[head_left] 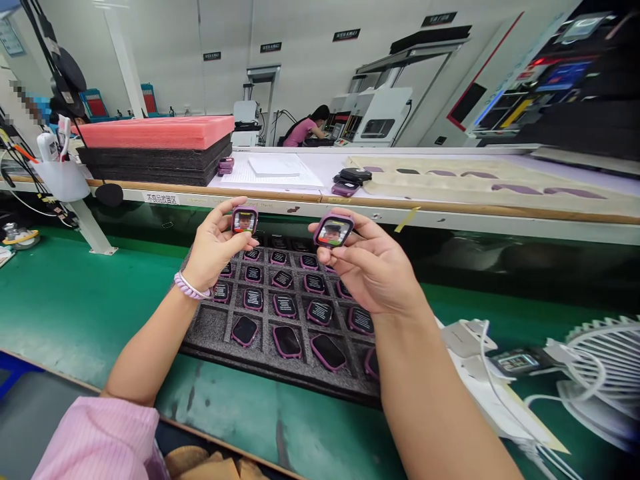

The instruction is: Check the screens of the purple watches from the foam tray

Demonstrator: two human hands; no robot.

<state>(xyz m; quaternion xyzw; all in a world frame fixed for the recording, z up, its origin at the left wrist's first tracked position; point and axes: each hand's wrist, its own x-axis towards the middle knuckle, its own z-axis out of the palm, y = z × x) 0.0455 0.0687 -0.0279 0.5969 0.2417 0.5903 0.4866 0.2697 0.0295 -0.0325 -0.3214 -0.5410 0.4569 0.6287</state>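
Above the green belt a foam tray is lying full of purple watches, and over it the right hand is pinching one lit watch while the left hand is pinching a second watch.

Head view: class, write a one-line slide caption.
Left hand and right hand each hold a lit watch above a foam tray.
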